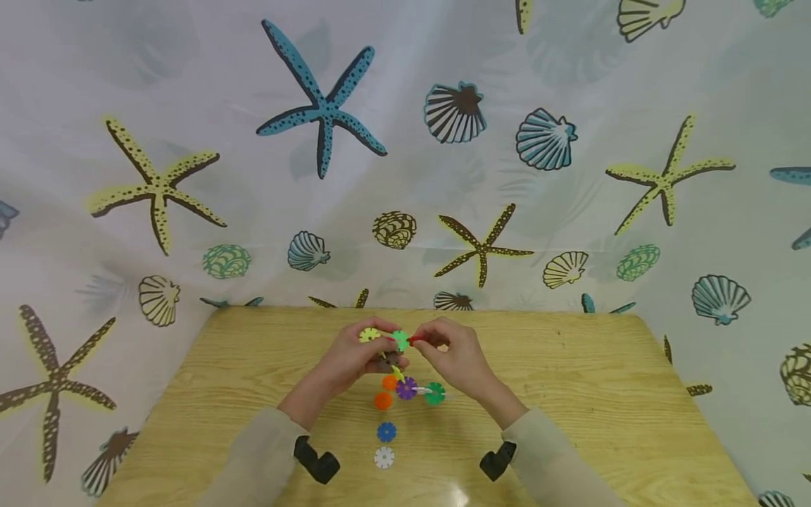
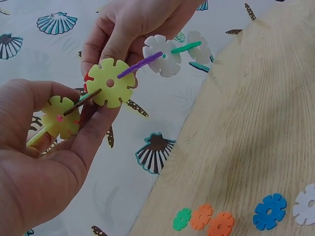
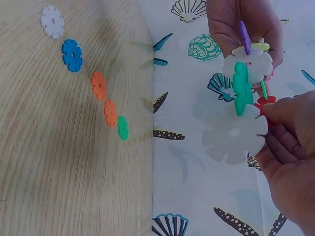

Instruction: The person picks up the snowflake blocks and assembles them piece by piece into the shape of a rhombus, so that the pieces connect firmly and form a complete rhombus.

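Observation:
My left hand [image 1: 345, 360] holds a linked chain of notched plastic flower discs raised above the table, gripping it around a yellow disc [image 2: 60, 105]. Another yellow disc [image 2: 118, 94] faces the left wrist camera. From it the chain runs out through a purple disc [image 1: 402, 391], a white disc [image 2: 170, 63], a green disc [image 3: 242, 96] and a further white disc [image 3: 219, 137]. Between thumb and fingers, my right hand [image 1: 461, 355] pinches a red disc [image 3: 266, 103]. That red disc is right beside a green disc [image 1: 400, 338] at the left fingertips.
Loose discs lie in a row on the wooden table [image 1: 602, 408]: white [image 1: 384, 465], blue [image 1: 382, 431], orange [image 1: 383, 401], another orange [image 3: 110, 119] and green [image 3: 123, 132]. A cloth [image 1: 393, 176] printed with shells and starfish hangs behind the table and along its sides.

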`<state>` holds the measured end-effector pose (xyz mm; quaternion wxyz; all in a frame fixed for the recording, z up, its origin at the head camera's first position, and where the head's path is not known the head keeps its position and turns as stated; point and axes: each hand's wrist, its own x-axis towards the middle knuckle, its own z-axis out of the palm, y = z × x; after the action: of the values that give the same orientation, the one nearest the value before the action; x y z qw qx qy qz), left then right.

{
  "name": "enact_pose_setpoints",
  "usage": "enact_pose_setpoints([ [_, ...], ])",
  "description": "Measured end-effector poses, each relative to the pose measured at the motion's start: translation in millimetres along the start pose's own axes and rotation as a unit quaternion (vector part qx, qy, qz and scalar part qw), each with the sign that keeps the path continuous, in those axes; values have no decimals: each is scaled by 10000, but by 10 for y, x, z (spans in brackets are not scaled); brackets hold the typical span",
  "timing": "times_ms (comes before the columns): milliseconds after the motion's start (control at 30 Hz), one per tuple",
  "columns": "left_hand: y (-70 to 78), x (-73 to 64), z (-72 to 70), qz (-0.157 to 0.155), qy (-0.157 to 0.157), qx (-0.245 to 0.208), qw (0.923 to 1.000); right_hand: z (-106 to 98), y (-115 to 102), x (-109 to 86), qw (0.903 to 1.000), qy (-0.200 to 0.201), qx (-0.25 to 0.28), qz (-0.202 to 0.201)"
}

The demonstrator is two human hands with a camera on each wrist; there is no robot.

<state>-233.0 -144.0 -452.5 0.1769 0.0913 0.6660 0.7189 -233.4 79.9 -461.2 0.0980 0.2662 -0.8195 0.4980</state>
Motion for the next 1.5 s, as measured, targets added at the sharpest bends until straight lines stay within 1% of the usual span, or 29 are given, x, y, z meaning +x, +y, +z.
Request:
enact_pose_setpoints([
  [200, -28, 13, 32, 147, -94, 54, 9998, 16, 13, -18, 9995, 173, -147, -230],
  [400, -62, 23, 21, 95, -152, 75, 9998, 39, 20, -29, 9989, 247, -140, -382],
  [633, -40, 25, 26, 63, -140, 132, 9998, 46, 5, -26, 9979, 255, -75, -589],
  [800, -15, 4, 4, -29, -64, 211, 9998, 43, 13, -36, 9987, 163, -61, -476],
  [1033, -27, -21, -53, -161, -191, 168, 9995, 44, 13, -59, 9995, -158, 101, -258],
  [1167, -60, -32, -89, -206, -50, 207, 9996, 42, 38, -51, 9994, -300, -15, -175],
  [1233, -75, -39, -108, -230, 58, 225, 9995, 43, 59, -44, 9993, -333, -77, -181],
  [1333, -93, -47, -141, -239, 134, 243, 9993, 55, 107, -37, 9991, -362, -149, -168],
  [1500, -114, -61, -198, -289, 145, 205, 9993, 133, 215, -32, 9985, -508, -126, 174],
])
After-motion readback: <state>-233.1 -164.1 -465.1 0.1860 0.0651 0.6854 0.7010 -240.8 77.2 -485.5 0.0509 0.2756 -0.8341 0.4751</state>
